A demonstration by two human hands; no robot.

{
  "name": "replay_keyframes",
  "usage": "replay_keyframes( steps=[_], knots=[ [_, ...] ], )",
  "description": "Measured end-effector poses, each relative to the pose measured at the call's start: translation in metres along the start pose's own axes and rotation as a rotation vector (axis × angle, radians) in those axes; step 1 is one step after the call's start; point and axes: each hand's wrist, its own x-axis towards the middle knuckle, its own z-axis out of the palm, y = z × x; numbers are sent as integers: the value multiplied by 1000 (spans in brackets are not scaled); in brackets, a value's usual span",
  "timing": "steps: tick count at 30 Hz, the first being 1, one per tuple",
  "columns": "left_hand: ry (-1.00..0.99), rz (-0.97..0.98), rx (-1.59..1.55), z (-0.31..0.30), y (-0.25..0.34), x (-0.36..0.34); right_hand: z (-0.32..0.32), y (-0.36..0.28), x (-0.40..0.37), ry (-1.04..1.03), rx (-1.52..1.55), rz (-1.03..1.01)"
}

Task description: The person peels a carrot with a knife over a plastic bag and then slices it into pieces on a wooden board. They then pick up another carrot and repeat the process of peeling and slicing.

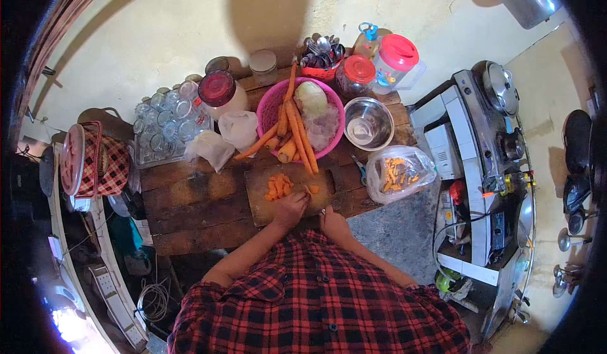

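Observation:
On a wooden cutting board (258,196) lies a heap of chopped carrot pieces (279,186). My left hand (291,210) rests on the board with its fingers bent and closed at a piece of carrot (312,189), which they partly cover. At the board's near edge, my right hand (335,225) is closed round a knife (323,212); little of the blade shows. Just beyond the board, whole carrots (294,129) lean over the rim of a pink basket (342,117), beside a cabbage (312,98).
Right of the basket stand a steel bowl (368,124) and a plastic bag (414,186) with orange peelings. Scissors (360,170) lie between board and bag. White plastic bags (212,150), a tray of glasses (167,120) and jars (218,91) line the left and back. A stove (487,126) stands right.

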Motion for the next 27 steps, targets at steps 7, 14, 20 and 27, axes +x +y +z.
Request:
replay_keyframes(
  steps=[7,14,20,27],
  knots=[
    [-8,-8,-5,8,-5,-5,4,-8,8,-16,-8,46],
    [31,-20,-22,7,-3,-5,18,0,19,28,-96,13],
    [25,-4,43,12,-5,-10,14,15,0,28,-15,-10],
    [41,11,-12,7,-4,-7,12,7,0,54,45,-42]
  ],
)
